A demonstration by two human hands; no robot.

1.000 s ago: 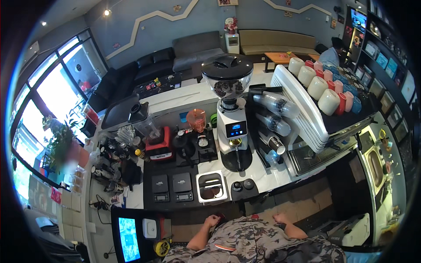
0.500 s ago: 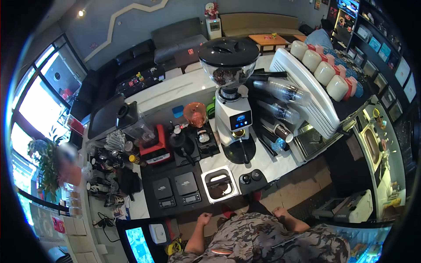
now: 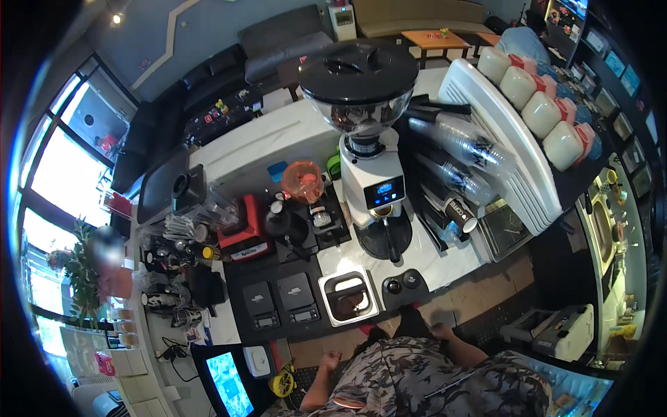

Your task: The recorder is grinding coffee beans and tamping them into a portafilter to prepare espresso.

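Note:
My left hand [image 3: 331, 360] hangs low in front of the counter with its fingers loosely curled, and I see nothing in it. On the other side of my body, my right hand [image 3: 441, 331] is also curled, small in the view and seemingly holding nothing. Neither touches the counter. Closest to them are a steel knock box [image 3: 348, 297] with dark coffee pucks in it and a black tamping stand [image 3: 404, 286]. Behind these stands a white coffee grinder [image 3: 372, 167] with a hopper of beans. A portafilter [image 3: 390, 240] sits beneath its spout.
Two black scales [image 3: 299, 295] lie on a dark mat. A red blender base [image 3: 244, 226] and an orange dripper [image 3: 303, 181] stand behind. Stacked plastic cups [image 3: 462, 142] and a white espresso machine [image 3: 511, 163] are on the right. A tablet screen [image 3: 229, 382] is at lower left.
The view has shifted slightly, making the grinder and espresso machine look larger. My left hand sits a little lower in the picture; both hands still hang at my sides.

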